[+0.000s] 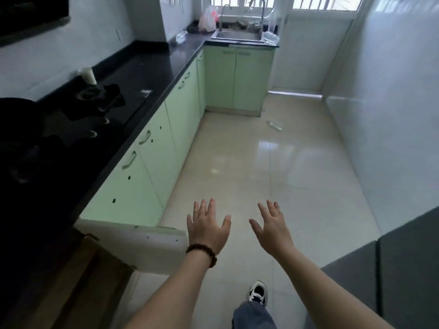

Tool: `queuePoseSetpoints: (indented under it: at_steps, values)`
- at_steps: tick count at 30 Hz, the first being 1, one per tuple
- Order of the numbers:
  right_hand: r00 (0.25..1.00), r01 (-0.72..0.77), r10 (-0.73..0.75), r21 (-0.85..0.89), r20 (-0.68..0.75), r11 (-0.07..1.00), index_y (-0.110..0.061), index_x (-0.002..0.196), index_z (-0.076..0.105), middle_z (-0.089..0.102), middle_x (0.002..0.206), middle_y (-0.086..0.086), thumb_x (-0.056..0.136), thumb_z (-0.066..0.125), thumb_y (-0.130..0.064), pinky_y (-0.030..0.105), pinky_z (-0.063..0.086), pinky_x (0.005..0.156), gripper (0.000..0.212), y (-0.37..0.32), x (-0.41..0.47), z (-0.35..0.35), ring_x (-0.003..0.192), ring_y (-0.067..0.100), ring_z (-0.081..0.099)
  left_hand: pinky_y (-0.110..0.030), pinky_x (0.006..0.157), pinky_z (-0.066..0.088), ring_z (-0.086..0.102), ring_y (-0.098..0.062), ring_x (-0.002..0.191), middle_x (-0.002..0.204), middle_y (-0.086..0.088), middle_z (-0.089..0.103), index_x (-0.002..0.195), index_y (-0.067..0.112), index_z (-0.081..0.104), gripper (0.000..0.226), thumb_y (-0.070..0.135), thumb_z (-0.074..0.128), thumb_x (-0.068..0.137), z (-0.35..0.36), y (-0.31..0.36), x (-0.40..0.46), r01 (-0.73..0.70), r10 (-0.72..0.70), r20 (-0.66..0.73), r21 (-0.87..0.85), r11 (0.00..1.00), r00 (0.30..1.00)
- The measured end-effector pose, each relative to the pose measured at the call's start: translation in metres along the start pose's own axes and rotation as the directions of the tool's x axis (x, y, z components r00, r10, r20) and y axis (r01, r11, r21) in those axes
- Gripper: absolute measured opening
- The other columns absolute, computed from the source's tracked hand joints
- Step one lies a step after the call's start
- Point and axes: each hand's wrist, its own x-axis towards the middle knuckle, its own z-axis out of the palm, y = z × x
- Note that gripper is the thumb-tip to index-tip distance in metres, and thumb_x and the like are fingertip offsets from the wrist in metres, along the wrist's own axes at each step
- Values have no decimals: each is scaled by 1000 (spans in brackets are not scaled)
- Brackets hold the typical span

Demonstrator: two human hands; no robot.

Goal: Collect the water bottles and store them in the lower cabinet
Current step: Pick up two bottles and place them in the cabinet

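— Down at the near end of the kitchen, both hands are held out over the tiles. The left hand (207, 225), with a bead bracelet (202, 253) on its wrist, has its fingers spread and holds nothing; the right hand (273, 227) is the same, splayed and empty.

— Where are the bottles?

— One clear water bottle on the floor (274, 125) lies on its side, well ahead of the hands, near the sink cabinet (238, 78). Another bottle on the bench (181, 37) lies on the dark bench (152, 65) by the far corner. To the right of the sink (238, 35) there is more clear plastic (270, 35), too blurred for me to count.

— Anything in the way?

— A lower cabinet door (140, 243) stands swung open into the aisle, just left of the left hand. The other green doors along the run are shut. On the bench sit a black hob (92, 108), a pale cup (89, 76) and, by the sink, a plastic bag (208, 19). A dark grey block (403, 269) stands to the right, and one sneaker (257, 293) shows below.
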Motion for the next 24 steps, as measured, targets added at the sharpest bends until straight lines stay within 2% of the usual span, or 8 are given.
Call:
queuePoseSetpoints:
  at_steps: [6, 13, 24]
  values:
    - [996, -54, 59, 86, -67, 995, -17, 149, 25, 9, 160, 7, 96, 47, -41, 34, 6, 118, 62, 44, 100, -41, 147, 20, -3, -44, 117, 4, -1, -19, 147, 160, -4, 13, 151, 23, 16, 71, 54, 38, 92, 22, 68, 107, -44, 44, 39, 24, 999, 998]
    - [989, -93, 100, 61, -114, 994, -15, 149, 25, 8, 160, 6, 96, 47, -40, 34, 7, 118, 62, 89, 225, -108, 147, 20, -2, -44, 116, 2, -4, -18, 147, 160, -3, 11, 152, 23, 15, 72, 56, 36, 91, 38, 165, 223, -67, 66, 51, 3, 998, 996]
    - [997, -22, 27, 74, -67, 997, -15, 148, 27, 6, 160, 9, 96, 49, -37, 31, 2, 117, 61, 72, 416, -115, 147, 23, -2, -44, 117, 5, -1, -20, 147, 159, -4, 15, 152, 24, 17, 71, 55, 39, 92, 20, 187, 401, 4, -3, -43, 17, 1000, 999]
